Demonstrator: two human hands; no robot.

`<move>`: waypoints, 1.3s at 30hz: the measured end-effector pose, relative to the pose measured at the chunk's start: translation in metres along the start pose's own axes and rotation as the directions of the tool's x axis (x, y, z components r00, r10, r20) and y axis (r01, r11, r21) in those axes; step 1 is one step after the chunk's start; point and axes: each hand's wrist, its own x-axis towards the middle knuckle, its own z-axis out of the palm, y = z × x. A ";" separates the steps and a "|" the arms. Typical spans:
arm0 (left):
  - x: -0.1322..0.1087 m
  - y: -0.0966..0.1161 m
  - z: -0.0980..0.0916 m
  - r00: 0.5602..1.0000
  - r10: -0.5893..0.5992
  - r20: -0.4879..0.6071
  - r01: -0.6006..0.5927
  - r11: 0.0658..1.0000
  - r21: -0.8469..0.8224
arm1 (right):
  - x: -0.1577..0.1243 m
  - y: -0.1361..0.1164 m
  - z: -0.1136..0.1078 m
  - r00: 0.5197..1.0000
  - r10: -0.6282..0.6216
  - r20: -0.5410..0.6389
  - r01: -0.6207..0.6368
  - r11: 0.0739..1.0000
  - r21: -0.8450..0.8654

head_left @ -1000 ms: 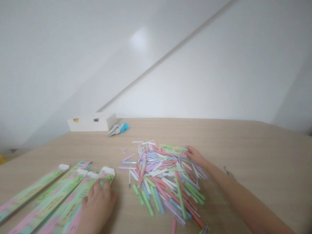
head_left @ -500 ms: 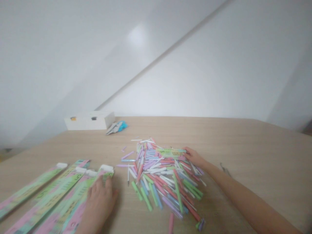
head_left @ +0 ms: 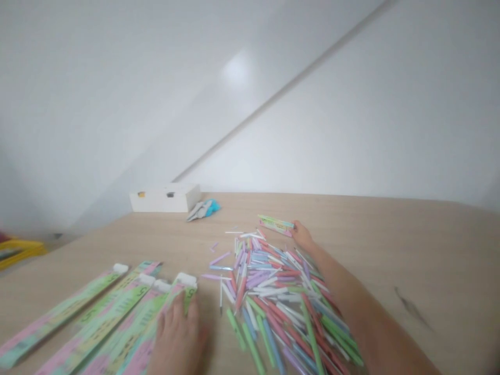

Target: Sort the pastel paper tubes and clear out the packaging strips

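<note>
A pale wall point(head_left: 351, 130) fills the background, crossed by a slanting grey strip, and the wood-grain tabletop point(head_left: 390, 239) spreads out in front of it. The broadest thing on it is a loose heap of slim coloured sticks point(head_left: 269, 307) – green, red, white, purple and blue – which runs from the middle of the tabletop down toward the near edge, the pieces lying at many angles and across one another. To its left, toward the left part of the near edge, several long printed packets point(head_left: 103, 323) in green, pink and yellow lie slantwise side by side, some overlapping, with white pieces at their far ends. A white box point(head_left: 164, 202) sits by the far left corner, with two small openings in its front, and a yellow crate point(head_left: 23, 251) shows beyond the left edge.

The left hand point(head_left: 177, 330) lies over the far end of the rightmost long packet, fingers slightly spread on it; its thumb side is blurred, so I cannot tell whether it grips. The right hand point(head_left: 302, 234) reaches past the heap toward the far edge, thumb and fingers clamped on the right end of a printed packet piece point(head_left: 275, 224), which is just beyond the heap – whether it touches the tabletop I cannot tell. A crumpled grey and blue item point(head_left: 203, 209) lies just beside the box, and a thin dark object point(head_left: 412, 307), too blurred to name, lies toward the right edge
</note>
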 end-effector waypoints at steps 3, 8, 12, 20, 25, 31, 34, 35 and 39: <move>-0.002 -0.006 0.005 1.000 0.028 -0.007 -0.028 0.999 -0.022 | 0.017 -0.004 0.024 1.000 0.000 0.000 0.000 1.000 -0.014; -0.004 -0.011 0.007 1.000 0.009 0.030 -0.007 0.999 -0.048 | 0.032 -0.018 0.060 0.998 -0.035 0.053 0.035 0.999 -0.013; -0.007 -0.014 0.009 0.999 0.014 0.040 -0.011 0.998 -0.068 | 0.039 -0.032 0.084 0.985 -0.114 0.131 0.113 0.993 0.013; -0.009 -0.012 0.006 0.999 0.015 0.029 -0.012 0.995 -0.102 | 0.038 -0.030 0.085 0.936 -0.257 0.240 0.247 0.966 0.070; -0.007 -0.008 -0.001 0.999 0.017 0.038 -0.013 0.995 -0.097 | 0.028 -0.018 0.065 0.908 -0.302 0.290 0.291 0.953 0.082; -0.004 -0.001 -0.001 1.000 0.006 -0.006 -0.006 0.997 -0.072 | 0.007 -0.011 0.046 0.877 -0.335 0.345 0.320 0.942 0.103; -0.001 0.006 -0.002 0.999 -0.019 -0.032 0.015 0.992 -0.124 | -0.008 -0.013 0.034 0.863 -0.347 0.367 0.328 0.938 0.115; 0.000 0.008 -0.002 0.999 -0.025 -0.031 0.020 0.987 -0.157 | -0.014 -0.014 0.030 0.858 -0.352 0.373 0.332 0.936 0.120; 0.005 0.012 -0.001 0.999 -0.026 0.045 0.039 0.950 -0.311 | -0.036 -0.017 0.013 0.843 -0.375 0.386 0.351 0.927 0.133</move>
